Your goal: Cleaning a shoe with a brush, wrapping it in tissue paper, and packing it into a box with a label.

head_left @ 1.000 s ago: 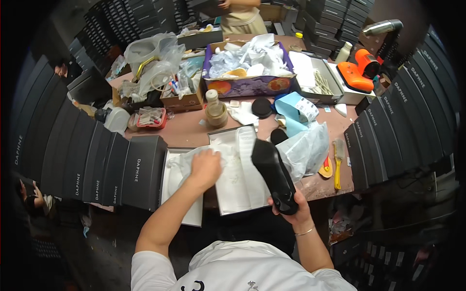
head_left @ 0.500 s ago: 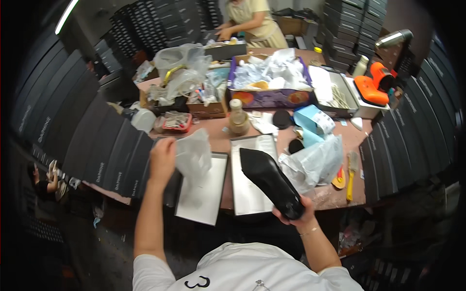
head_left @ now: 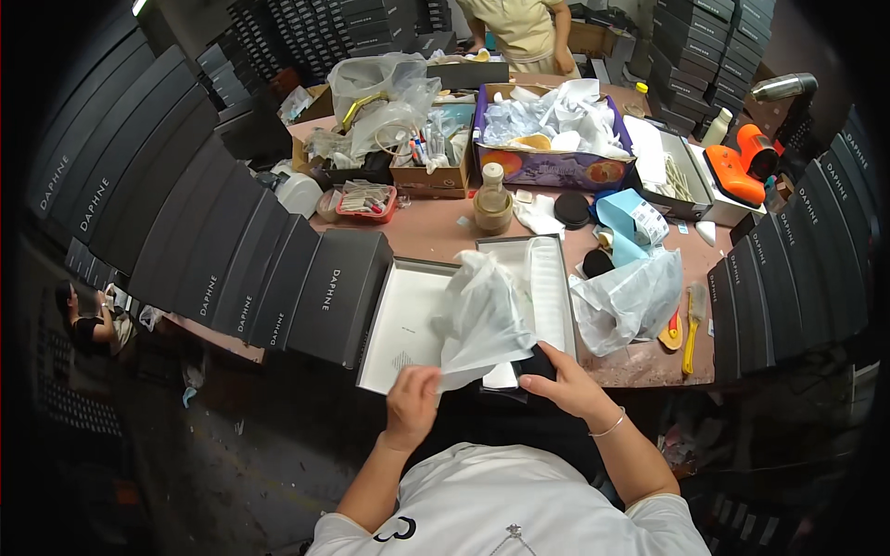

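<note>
My left hand (head_left: 413, 400), fingers pinched together, grips the lower edge of a translucent white bag (head_left: 487, 310). The bag hangs over the middle of an open shoe box and partly covers it. My right hand (head_left: 570, 385) is closed around a black shoe (head_left: 535, 363), most of which is hidden by the bag and my fingers. On the left, a shallow white-lined box part (head_left: 405, 301) lies open on the table. Beside it, under the bag, the other part of the box (head_left: 554, 296) holds white padding along its right side.
Dark shoe boxes stand in rows at left (head_left: 338, 287) and right (head_left: 797, 259). Behind are a bottle (head_left: 492, 204), a purple carton (head_left: 556, 167) of crumpled paper and an orange tool (head_left: 737, 176). A plastic bag (head_left: 630, 301) and yellow-handled brush (head_left: 692, 329) lie right. Another person stands across.
My left hand has brought the bag rightward and nearer to me. The black shoe, upright in full view before, is now behind the bag. My head view has shifted.
</note>
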Action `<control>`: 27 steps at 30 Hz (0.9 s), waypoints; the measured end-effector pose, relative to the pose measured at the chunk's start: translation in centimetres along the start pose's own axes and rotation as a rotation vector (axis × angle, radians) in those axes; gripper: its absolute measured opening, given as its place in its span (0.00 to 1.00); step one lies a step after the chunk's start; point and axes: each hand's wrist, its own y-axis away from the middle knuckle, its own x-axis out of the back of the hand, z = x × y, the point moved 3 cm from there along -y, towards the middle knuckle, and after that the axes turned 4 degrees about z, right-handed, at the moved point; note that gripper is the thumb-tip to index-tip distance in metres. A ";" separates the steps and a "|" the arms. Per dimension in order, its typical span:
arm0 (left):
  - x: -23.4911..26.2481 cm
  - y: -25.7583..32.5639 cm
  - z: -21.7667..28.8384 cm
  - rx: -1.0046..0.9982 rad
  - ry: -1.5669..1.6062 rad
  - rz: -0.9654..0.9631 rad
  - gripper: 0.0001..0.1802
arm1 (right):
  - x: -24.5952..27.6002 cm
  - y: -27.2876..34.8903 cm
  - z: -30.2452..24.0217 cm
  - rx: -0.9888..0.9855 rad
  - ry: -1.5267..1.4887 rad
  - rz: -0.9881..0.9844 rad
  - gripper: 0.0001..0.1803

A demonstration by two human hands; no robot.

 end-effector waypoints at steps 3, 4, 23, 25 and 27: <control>-0.2 2.6 -3.8 0.253 -0.067 -0.306 0.23 | -1.1 1.0 -0.3 -0.144 -0.010 -0.219 0.36; -0.6 2.7 -2.4 0.096 -0.061 -0.259 0.28 | -1.8 1.0 0.6 -0.059 0.025 -0.221 0.34; 4.0 -2.6 -1.0 0.301 0.205 0.066 0.08 | -7.1 -0.2 -0.4 -0.363 -0.728 -0.504 0.42; 5.3 -2.1 -0.1 0.069 0.117 0.073 0.10 | -8.7 -1.0 -2.5 -0.303 -0.886 -0.431 0.43; 6.6 -1.2 1.9 0.035 0.046 0.092 0.09 | -10.6 -1.6 -3.4 -0.266 -0.983 -0.203 0.39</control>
